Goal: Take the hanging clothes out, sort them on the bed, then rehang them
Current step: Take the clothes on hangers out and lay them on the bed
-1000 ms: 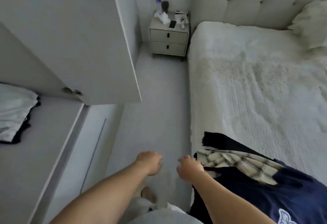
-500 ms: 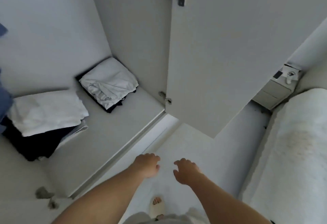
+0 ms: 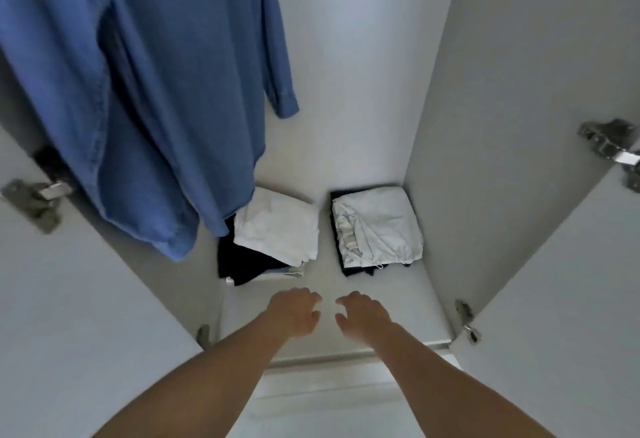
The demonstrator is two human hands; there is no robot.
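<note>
- Facing into an open wardrobe [image 3: 363, 98], both doors swung wide, hinges visible at left and right edges.
- Still hanging at the upper left: a blue denim shirt [image 3: 149, 91], hem reaching down almost to the wardrobe floor [image 3: 322, 285], one sleeve dangling toward the back wall. Hanger and rail out of frame, so impossible to say how it is hooked or whether more garments hang above.
- Resting on the wardrobe floor: a folded pile at the left rear, white piece on top of dark ones [image 3: 277, 233], partly tucked under the shirt hem; a second folded pile [image 3: 377, 226] in the right rear corner, pale cloth over a dark layer, just beside the right wall. Apart from each other by a strip of bare floor.
- Left hand [image 3: 294, 313] and right hand [image 3: 360, 316] stretched forward side by side over the front edge of the wardrobe floor, near each other but not touching, fingers loosely curled, holding nothing, touching no garment.
- Judging progress: removal stage not finished, at least this one shirt left to take out; bed out of view, so sorting cannot be assessed; rehanging apparently not begun.
- Likely next need: raising a hand toward the top of the shirt to free it from its hanger point.
</note>
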